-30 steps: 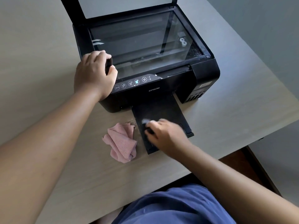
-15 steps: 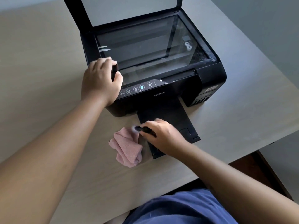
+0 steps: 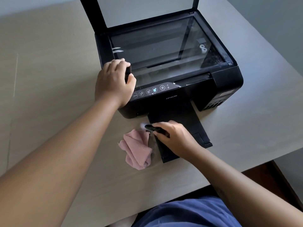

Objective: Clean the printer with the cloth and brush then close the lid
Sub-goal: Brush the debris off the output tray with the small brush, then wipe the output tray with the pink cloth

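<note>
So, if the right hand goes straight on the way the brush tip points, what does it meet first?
The right hand points its brush left, past the tray's edge. The way looks free over bare table; the pink cloth lies just nearer, probably missed.

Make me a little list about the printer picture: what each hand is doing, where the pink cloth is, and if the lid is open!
left hand: gripping the printer's front left corner
right hand: holding a small black brush over the output tray
brush tip: at the tray's left edge, blurred
pink cloth: crumpled on the table, left of the tray, not held
lid: up, open
scanner glass: uncovered
</note>
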Demonstrator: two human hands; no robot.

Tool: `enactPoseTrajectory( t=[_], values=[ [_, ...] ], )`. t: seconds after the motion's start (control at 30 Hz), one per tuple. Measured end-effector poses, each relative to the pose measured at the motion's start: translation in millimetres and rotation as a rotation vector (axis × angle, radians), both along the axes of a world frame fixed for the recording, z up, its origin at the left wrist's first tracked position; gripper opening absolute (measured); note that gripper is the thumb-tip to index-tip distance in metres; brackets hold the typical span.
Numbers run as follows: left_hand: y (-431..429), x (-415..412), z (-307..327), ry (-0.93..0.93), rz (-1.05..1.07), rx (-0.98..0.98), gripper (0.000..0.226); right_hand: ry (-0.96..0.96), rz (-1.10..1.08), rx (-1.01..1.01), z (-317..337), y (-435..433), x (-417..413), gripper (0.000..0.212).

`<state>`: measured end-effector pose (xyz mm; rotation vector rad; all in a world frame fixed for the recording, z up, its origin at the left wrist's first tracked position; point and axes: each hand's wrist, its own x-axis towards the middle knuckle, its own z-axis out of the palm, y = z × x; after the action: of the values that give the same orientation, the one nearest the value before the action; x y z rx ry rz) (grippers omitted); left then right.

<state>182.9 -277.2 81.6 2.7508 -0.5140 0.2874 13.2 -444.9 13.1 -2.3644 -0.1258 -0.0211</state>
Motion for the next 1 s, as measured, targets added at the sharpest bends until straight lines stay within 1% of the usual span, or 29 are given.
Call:
enactPoseTrajectory(
  t=[0.07,0.13,0.17,0.2,0.27,0.33,0.37,0.4,0.43,0.47,0.53,0.6,0.67,0.73,0.83,0.93,1.0],
  values=[
    [-1,-1,1,0.003,0.000,-0.005,0.042,-0.059,-0.120,-0.023,-7,-17,2,0.031],
    [-1,-1,2,0.004,0.000,-0.011,0.043,-0.080,-0.325,-0.100,-13,-33,5,0.030],
    [-1,-1,2,0.011,-0.006,-0.015,0.043,-0.071,-0.382,-0.135,-15,-36,5,0.030],
    [-1,-1,2,0.020,-0.014,-0.019,0.044,-0.073,-0.373,-0.173,-16,-34,5,0.030],
    [3,-3,2,0.040,-0.020,-0.032,0.046,-0.093,-0.175,-0.219,-14,-15,3,0.032],
    [7,-7,3,0.063,-0.034,-0.051,0.046,-0.060,0.015,-0.179,-10,10,1,0.041],
    [11,-12,3,0.073,-0.046,-0.057,0.045,-0.038,0.059,-0.138,-9,21,1,0.045],
    [19,-18,4,0.077,-0.058,-0.061,0.043,-0.038,0.069,-0.095,-7,33,4,0.045],
    [29,-25,4,0.068,-0.075,-0.062,0.042,-0.037,0.062,-0.062,-8,44,7,0.039],
    [41,-33,2,0.040,-0.094,-0.054,0.042,-0.037,0.055,-0.047,-8,53,9,0.032],
    [72,-54,-4,-0.026,-0.104,-0.009,0.042,-0.027,0.083,-0.056,-10,76,17,0.029],
    [108,-78,-16,-0.022,-0.046,0.020,0.043,0.029,0.150,-0.086,-13,97,26,0.031],
    [143,-105,-35,0.043,0.058,0.060,0.045,0.051,0.215,-0.110,-16,116,34,0.030],
    [172,-134,-56,0.120,0.146,0.142,0.047,0.049,0.263,-0.169,-19,135,40,0.025],
    [204,-174,-83,0.234,0.192,0.274,0.049,0.055,0.373,-0.339,-23,154,46,0.021],
    [220,-205,-101,0.304,0.222,0.318,0.051,0.101,0.462,-0.493,-28,165,49,0.030],
    [222,-219,-110,0.330,0.244,0.316,0.050,0.127,0.517,-0.528,-31,167,44,0.041]
  ],
)
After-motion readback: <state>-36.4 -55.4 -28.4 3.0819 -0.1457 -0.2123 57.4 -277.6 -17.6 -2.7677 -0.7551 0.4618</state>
